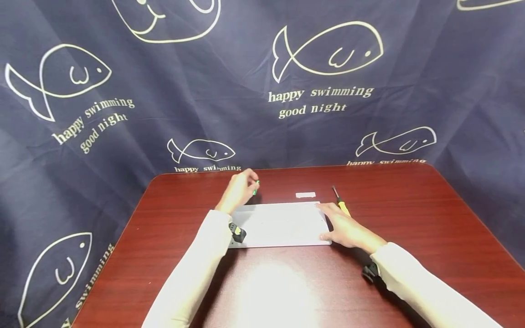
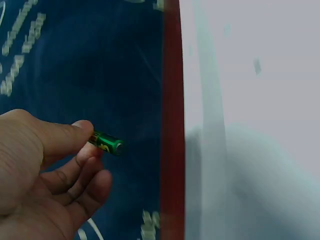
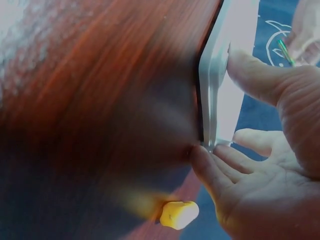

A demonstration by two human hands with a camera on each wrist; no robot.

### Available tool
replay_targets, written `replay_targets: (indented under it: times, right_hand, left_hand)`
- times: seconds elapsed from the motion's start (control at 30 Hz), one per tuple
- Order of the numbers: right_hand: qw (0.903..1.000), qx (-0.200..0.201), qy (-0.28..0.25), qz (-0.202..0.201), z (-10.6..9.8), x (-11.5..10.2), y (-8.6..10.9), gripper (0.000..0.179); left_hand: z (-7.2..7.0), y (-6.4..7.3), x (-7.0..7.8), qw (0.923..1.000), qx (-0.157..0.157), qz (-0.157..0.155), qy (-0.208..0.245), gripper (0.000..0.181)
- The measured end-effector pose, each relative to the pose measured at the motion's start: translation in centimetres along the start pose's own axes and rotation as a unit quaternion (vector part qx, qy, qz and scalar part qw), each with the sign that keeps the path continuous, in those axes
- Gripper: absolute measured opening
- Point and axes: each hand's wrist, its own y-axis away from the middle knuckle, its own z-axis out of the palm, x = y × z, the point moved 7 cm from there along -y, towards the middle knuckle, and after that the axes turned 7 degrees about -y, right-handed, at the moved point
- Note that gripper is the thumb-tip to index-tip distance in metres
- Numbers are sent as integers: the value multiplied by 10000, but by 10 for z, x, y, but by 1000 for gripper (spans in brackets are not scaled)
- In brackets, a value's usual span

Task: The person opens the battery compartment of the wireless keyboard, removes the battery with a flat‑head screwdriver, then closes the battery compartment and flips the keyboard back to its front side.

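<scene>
My left hand is raised above the far left corner of a flat white rectangular panel. Between its thumb and forefinger it pinches a small green battery, one end of which points outward in the left wrist view. The other fingers are loosely bent below. At the panel's right end, my right hand grips the edge. In the right wrist view its thumb lies on the panel's broad face, and the other fingers touch the end edge. The panel lies flat on the table.
Beyond the panel, a small white strip lies on the red-brown table. A screwdriver with a yellow handle lies just behind my right hand. A dark blue curtain with fish drawings hangs behind the table.
</scene>
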Motion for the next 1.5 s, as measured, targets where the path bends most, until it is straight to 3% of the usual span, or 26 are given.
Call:
replay_targets:
  times: [0.17,0.37,0.5,0.67,1.0,1.23,1.37,1.5]
  right_hand:
    - [10000,-2,27,-38,-3,0,3,84]
    - [9999,-47,52,-111,-1,0,2,85]
    - [9999,-53,21,-140,0,-2,2,84]
    - [9998,-47,8,-180,0,-2,3,83]
    - [9998,-67,-24,-161,0,0,3,83]
    - [9997,-118,-74,-216,-1,-3,1,82]
    - [9997,-137,-66,-184,-1,-2,2,83]
    - [9998,-133,-17,-128,-1,-1,2,84]
  left_hand:
    - [-7,4,-41,9972,-75,-690,-294,12]
    - [-6,9,-76,9849,-351,-1490,-804,14]
    - [-2,12,-89,9747,-720,-1824,-1076,17]
    - [0,12,-94,9660,-992,-2001,-1304,19]
    - [1,8,-98,9653,-949,-2100,-1233,21]
    - [-4,16,-100,9696,-948,-1982,-1080,24]
    - [-6,28,-96,9778,-1135,-1559,-815,28]
    - [-6,47,-82,9835,-1570,-702,-563,40]
